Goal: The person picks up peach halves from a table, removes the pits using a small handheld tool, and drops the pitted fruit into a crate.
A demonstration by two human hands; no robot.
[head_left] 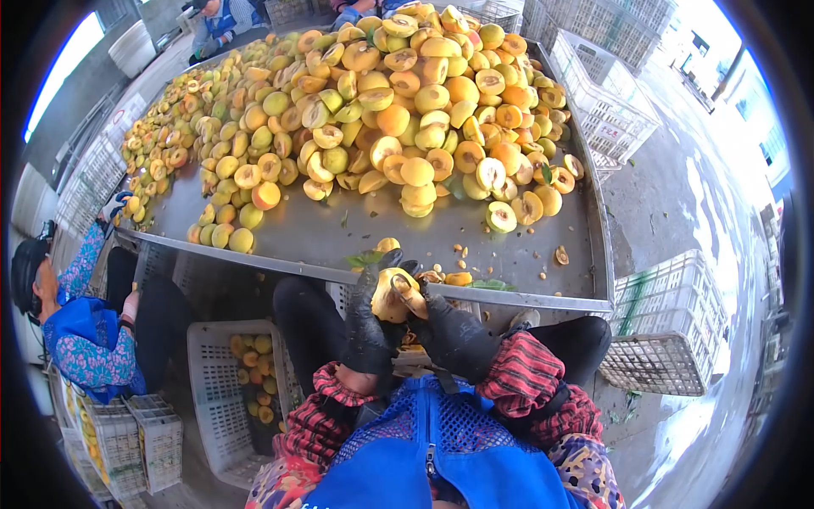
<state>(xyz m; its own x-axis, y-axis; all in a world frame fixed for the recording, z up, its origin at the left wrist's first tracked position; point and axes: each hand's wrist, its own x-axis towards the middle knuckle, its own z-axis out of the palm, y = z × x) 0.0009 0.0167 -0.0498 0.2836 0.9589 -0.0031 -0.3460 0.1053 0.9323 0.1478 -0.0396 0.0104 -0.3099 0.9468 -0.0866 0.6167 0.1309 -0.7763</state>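
A pale yellow peach half [388, 294] is between my two dark-gloved hands, just off the near edge of the metal table [339, 233]. My left hand [366, 327] is closed round its left side. From the right, my right hand [454, 332] closes on it, fingers at its brownish middle; a tool there, if any, I cannot make out. Right behind my hands, green leaves [365, 259] and small yellow fruit pieces [459, 278] lie along the table edge. A large heap of halved and whole peaches [381, 110] covers the back of the table.
A white crate [212, 373] with peaches in its bottom stands by my left leg. Another white crate [666, 327] is at the right, with stacked crates [606, 85] farther back. A co-worker in a blue vest [89, 339] sits at the left; others sit behind the heap.
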